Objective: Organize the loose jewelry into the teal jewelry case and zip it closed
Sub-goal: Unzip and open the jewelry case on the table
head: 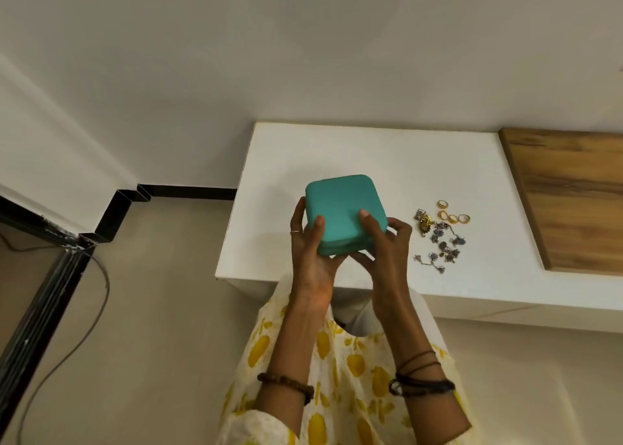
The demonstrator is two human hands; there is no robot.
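The teal jewelry case [340, 205] is closed and held up above the white table [371, 154], tilted toward me. My left hand [312, 249] grips its left side, thumb on the lid. My right hand [384, 245] holds its right side and underside, thumb pressed on the lid. To the right on the table lies the loose jewelry: several gold rings [453, 213], a gold ornate piece [424, 224], and dark silver-toned flower pieces on chains [445, 245].
A wood-grain panel [569, 198] covers the table's right part. The table's left edge drops to a beige floor with a grey cable [84, 326] and a black frame [40, 296]. White walls stand behind.
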